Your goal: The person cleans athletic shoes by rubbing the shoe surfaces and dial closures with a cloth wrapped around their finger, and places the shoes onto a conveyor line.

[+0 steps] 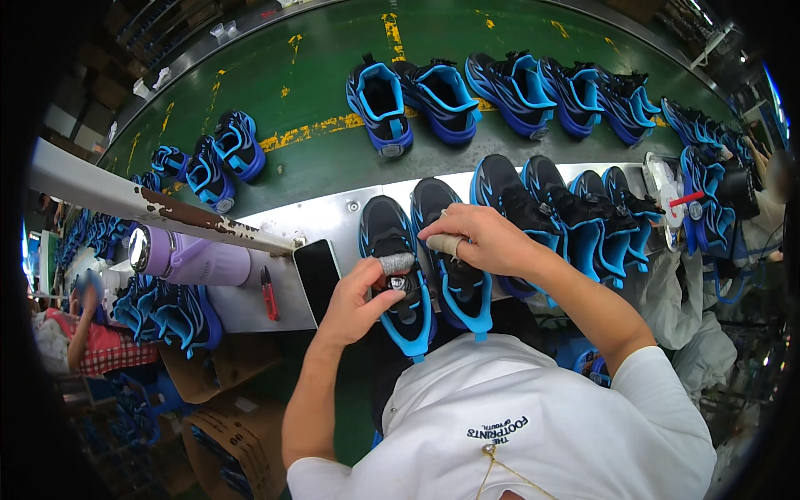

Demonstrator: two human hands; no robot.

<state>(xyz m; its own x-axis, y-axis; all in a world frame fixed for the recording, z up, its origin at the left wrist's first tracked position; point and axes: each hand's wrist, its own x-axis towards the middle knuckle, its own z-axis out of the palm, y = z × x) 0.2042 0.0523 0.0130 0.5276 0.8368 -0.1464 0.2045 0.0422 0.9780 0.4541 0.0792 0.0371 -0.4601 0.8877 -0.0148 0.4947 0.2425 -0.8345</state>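
Observation:
Two black and blue sneakers lie side by side in front of me, toes pointing away and heel loops toward my body. On the left sneaker (409,320), my left hand (354,302) closes thumb and forefinger around a small round dial (398,283) at the tongue. Grey tape wraps that forefinger. My right hand (479,239) rests over the tongue of the right sneaker (467,298), fingers bent together and one wrapped in beige tape. Its fingertips cover whatever they pinch there.
A phone (317,279), a red cutter (268,293) and a lilac bottle (196,257) are left on the metal ledge (350,207). Several more sneakers (508,193) line the ledge at right. Others stand on the green belt (308,92) beyond. A rusty white bar (158,202) crosses at left.

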